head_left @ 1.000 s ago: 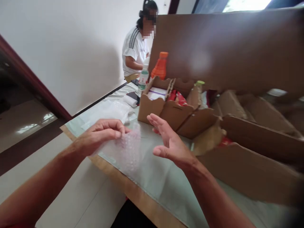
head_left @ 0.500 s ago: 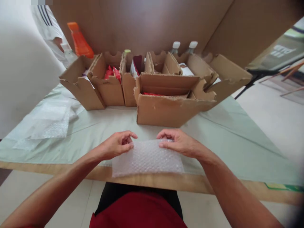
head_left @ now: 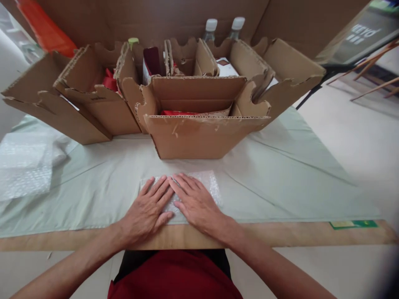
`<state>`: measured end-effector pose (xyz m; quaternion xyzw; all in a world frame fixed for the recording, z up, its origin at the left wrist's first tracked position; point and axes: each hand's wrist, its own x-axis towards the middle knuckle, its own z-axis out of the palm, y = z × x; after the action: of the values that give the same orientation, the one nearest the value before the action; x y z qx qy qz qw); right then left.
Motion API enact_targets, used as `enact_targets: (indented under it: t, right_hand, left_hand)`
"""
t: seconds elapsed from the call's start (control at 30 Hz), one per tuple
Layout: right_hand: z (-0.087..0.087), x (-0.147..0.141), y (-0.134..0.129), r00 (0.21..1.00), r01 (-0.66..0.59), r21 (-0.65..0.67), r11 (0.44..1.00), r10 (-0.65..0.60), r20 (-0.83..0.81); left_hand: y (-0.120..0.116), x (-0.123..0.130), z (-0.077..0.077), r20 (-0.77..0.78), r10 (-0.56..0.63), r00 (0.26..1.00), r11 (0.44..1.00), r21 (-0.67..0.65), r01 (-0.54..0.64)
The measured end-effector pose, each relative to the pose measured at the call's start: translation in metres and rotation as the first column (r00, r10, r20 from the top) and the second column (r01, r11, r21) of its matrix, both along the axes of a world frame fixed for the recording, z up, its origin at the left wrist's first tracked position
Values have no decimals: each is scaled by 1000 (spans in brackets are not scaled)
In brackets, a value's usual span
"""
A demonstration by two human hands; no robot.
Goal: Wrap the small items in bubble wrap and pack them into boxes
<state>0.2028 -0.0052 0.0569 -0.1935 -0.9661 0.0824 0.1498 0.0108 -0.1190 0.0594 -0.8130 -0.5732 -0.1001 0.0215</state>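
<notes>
A sheet of bubble wrap (head_left: 213,189) lies on the pale green cloth near the table's front edge. My left hand (head_left: 149,207) is spread flat over its left part, fingers pointing away from me. Beside it, my right hand (head_left: 196,203) presses flat on the middle, its fingertips almost meeting those of the left. Both hands are open and cover much of the sheet. Just beyond them stands a cardboard bin (head_left: 199,139) with red packaging inside.
Several more cardboard bins (head_left: 116,114) stand in a row behind, holding packets and cartons. An orange bottle (head_left: 50,29) and clear white-capped bottles (head_left: 210,29) rise at the back. More bubble wrap (head_left: 26,162) lies at the left. A green packet (head_left: 353,224) is on the front edge at right.
My hands have gone from holding the sheet's far edge with curled fingers to lying flat on it, closer together. The bubble wrap now lies fully on the cloth. The view has shifted closer.
</notes>
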Motion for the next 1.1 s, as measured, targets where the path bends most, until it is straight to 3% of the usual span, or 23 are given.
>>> enact_targets:
  t: [0.07,0.13,0.23,0.3,0.4,0.47,0.63,0.73,0.83,0.97,1.03,1.1]
  right_hand:
    - [-13,18,0,998,39,22,999,-40,49]
    - [-21,49,5,984,160,57,986,-164,74]
    - [-18,95,13,945,318,105,942,-324,46]
    - [-8,108,19,932,360,83,929,-362,7]
    - [5,94,32,943,332,-42,942,-333,-11]
    - [8,72,44,953,303,-97,948,-303,17]
    - [2,43,57,950,299,-118,947,-306,-54]
    - [7,48,52,951,251,-106,962,-266,-158]
    - [17,36,48,955,233,-66,970,-241,-174]
    - [31,2,51,975,145,-30,989,-148,-164]
    - [38,4,47,968,97,-12,995,-97,-230]
    - [45,25,34,958,47,-44,998,-57,-280]
  left_hand:
    - [0,-4,-8,-2,-8,1000,999,-48,7]
    - [-1,-10,-11,13,-4,1000,996,-85,5]
    - [-4,-17,-3,56,-18,998,995,-102,24]
    - [-5,-24,6,108,40,993,999,-39,-36]
    - [-1,-40,15,183,252,950,960,76,-270]
    - [6,-50,15,177,351,920,931,42,-363]
    - [21,-53,12,211,430,878,902,-148,-406]
    - [8,-40,17,323,484,813,872,-258,-417]
    - [-22,-19,25,514,551,658,829,-425,-362]
    - [-56,14,31,695,634,340,772,-597,-218]
    - [-62,26,31,691,705,160,709,-691,-141]
    - [-62,31,30,661,750,-9,660,-749,-61]
